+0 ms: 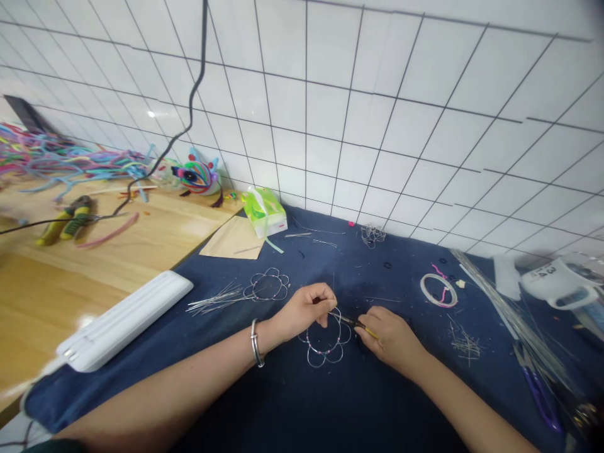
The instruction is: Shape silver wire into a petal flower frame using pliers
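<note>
The left grip point(315, 306) was pinched together on the wire flower point(329, 352) at its twelve o'clock; the right grip point(389, 336) was clamped around pliers point(349, 320) entering from three o'clock. The flower, above the dark-clothed counter point(292, 402), looked feather-light, springy and easily kinked; its beaded inner ring seemed a safer hold than the thin petals. A second ring point(268, 299) lay at ten o'clock.

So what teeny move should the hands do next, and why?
Maybe gently bend the top of the wire flower with the yellow-handled tool: the left hand is pinching the flower there, and the right hand holds the tool with its tip close by.
</note>
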Motion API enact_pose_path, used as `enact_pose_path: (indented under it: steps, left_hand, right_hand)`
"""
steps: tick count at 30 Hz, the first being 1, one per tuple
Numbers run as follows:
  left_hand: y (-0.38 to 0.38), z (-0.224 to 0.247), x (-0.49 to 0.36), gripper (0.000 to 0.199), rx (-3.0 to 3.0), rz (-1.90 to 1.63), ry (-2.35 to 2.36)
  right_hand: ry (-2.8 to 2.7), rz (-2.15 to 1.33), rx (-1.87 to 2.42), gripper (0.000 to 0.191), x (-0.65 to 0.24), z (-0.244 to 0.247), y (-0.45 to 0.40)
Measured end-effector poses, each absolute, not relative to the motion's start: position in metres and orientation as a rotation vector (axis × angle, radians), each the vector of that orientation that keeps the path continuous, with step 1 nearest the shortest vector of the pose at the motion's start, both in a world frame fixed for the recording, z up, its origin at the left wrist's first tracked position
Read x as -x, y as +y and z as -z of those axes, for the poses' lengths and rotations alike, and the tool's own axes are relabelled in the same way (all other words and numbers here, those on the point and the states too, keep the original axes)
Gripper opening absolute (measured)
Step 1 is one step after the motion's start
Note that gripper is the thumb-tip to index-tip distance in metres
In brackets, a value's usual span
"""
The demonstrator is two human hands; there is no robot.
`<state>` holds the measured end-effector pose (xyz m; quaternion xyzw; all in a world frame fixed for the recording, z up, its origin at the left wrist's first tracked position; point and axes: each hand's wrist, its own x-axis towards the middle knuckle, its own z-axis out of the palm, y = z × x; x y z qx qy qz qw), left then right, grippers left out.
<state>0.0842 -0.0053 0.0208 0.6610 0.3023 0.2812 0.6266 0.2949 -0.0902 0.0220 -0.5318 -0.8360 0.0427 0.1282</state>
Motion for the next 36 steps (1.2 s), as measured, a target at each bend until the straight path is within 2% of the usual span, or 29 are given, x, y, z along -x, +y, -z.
enact_pose_path:
  steps: [10,16,27,36]
  left_hand:
    - [-0.006,-0.024,-0.085,0.019,-1.389,-0.691,0.729]
    - [-0.004,-0.023,-0.087,0.016,-1.453,-0.801,0.754]
    - [-0.011,-0.024,-0.088,0.017,-1.484,-0.88,0.831]
    - [-0.015,-0.03,-0.088,0.018,-1.522,-0.901,0.869]
  right_hand:
    - [-2.281,0.061,1.646,0.021,-0.306,-0.031,-0.087]
    - [-2.36,0.068,1.612,0.019,-0.296,-0.038,-0.092]
    - [-2.369,0.309,1.767,0.024,-0.279,-0.044,-0.1]
    - [-2.331,0.236,1.786,0.023,-0.274,-0.05,-0.1]
